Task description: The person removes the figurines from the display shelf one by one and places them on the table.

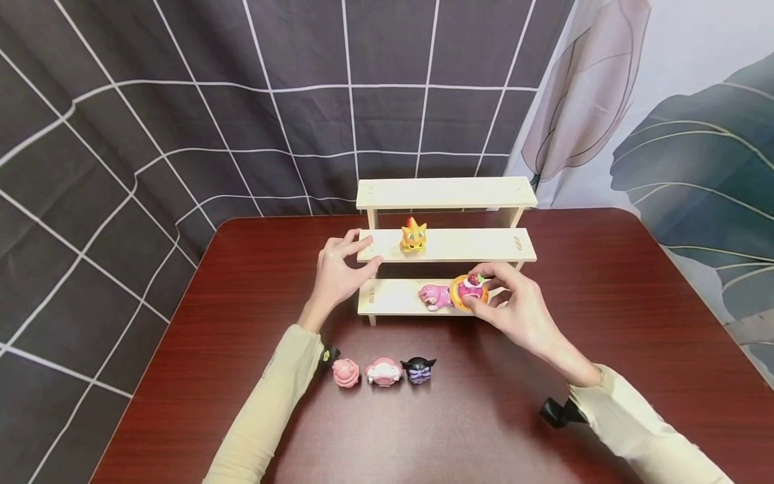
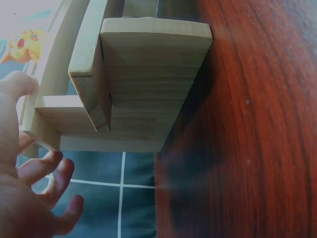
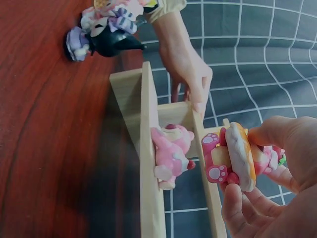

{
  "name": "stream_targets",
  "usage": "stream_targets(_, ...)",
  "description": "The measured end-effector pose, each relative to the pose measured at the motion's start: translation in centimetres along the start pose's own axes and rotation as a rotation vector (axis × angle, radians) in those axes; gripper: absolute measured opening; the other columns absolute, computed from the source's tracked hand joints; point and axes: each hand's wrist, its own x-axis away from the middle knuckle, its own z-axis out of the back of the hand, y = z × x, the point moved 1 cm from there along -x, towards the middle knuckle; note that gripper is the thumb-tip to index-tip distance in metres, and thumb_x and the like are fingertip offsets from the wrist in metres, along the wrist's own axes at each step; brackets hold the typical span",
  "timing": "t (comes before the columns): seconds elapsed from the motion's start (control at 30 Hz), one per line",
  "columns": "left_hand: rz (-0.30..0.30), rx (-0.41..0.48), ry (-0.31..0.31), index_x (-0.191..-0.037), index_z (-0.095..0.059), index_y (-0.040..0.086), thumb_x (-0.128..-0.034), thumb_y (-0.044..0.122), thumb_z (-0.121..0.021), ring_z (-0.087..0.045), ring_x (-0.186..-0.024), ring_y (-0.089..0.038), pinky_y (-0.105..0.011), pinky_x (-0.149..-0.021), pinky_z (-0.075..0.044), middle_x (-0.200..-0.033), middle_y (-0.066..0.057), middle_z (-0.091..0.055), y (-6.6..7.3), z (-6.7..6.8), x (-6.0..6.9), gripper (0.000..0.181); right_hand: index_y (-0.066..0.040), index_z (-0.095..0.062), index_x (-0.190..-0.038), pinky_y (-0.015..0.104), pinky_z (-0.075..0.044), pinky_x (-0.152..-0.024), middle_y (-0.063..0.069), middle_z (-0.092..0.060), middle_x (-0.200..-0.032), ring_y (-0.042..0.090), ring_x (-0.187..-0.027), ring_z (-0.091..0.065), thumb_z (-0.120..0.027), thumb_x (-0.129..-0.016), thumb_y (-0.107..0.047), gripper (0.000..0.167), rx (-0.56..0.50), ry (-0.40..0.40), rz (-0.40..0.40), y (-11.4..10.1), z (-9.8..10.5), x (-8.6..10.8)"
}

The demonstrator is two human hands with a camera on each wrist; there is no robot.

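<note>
My left hand (image 1: 340, 269) grips the left end of the middle board of a three-step wooden shelf (image 1: 478, 245), thumb at its front edge. My right hand (image 1: 523, 309) pinches a pink figurine with an orange-and-white ring round its body (image 3: 241, 156) and a berry on top. It is in front of the shelf's right half, by the lowest board; whether it touches the board I cannot tell. A pink bear figurine (image 1: 434, 296) sits on that lowest board, just left of the held one. On the middle board stands a yellow-orange spiky figurine (image 1: 414, 235).
On the dark red table (image 1: 230, 282), in front of the shelf, stand a pink swirl-topped figurine (image 1: 346, 373), a pink-and-white one (image 1: 383, 371) and a black one with a purple bow (image 1: 419, 370). A dark grid curtain (image 1: 302, 121) hangs behind.
</note>
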Motion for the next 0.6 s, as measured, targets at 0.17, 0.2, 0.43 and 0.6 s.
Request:
stream_targets(0.17, 0.003, 0.001, 0.003, -0.116, -0.077, 0.009, -0.0784, 0.026, -0.085, -0.057, -0.102, -0.032, -0.051, -0.085, -0.040, -0.130, -0.018, -0.063, 0.0, 0.0, 0.1, 0.042, -0.004, -0.066, -0.106, 0.024, -0.054, -0.060, 0.003, -0.069, -0.096, 0.018, -0.075, -0.066, -0.085, -0.073, 0.004, 0.039, -0.014, 0.000, -0.003, 0.0, -0.3, 0.5)
stream_targets(0.2, 0.005, 0.000, 0.002, -0.116, -0.077, 0.009, -0.0784, 0.026, -0.085, -0.057, -0.102, -0.032, -0.051, -0.085, -0.040, -0.130, -0.018, -0.063, 0.0, 0.0, 0.1, 0.042, -0.004, -0.067, -0.106, 0.025, -0.054, -0.060, 0.002, -0.069, -0.096, 0.018, -0.075, -0.066, -0.085, -0.073, 0.004, 0.039, -0.018, 0.000, -0.003, 0.0, -0.4, 0.6)
stream_targets(0.43, 0.019, 0.003, 0.000, -0.116, -0.077, 0.010, -0.0783, 0.027, -0.085, -0.057, -0.103, -0.032, -0.050, -0.086, -0.040, -0.131, -0.017, -0.063, 0.1, 0.0, 0.1, 0.042, -0.005, -0.067, -0.107, 0.024, -0.054, -0.060, 0.002, -0.068, -0.097, 0.017, -0.075, -0.066, -0.085, -0.072, 0.004, 0.041, -0.035, 0.003, 0.001, -0.2, -0.6, 1.3)
stream_targets(0.6, 0.012, 0.009, 0.002, -0.116, -0.077, 0.010, -0.0783, 0.026, -0.085, -0.057, -0.103, -0.032, -0.051, -0.085, -0.040, -0.131, -0.019, -0.063, 0.0, 0.0, 0.1, 0.042, -0.005, -0.067, -0.108, 0.024, -0.054, -0.059, 0.003, -0.067, -0.098, 0.015, -0.073, -0.065, -0.086, -0.071, 0.004, 0.042, -0.045, -0.002, 0.008, -0.1, -0.8, 1.7)
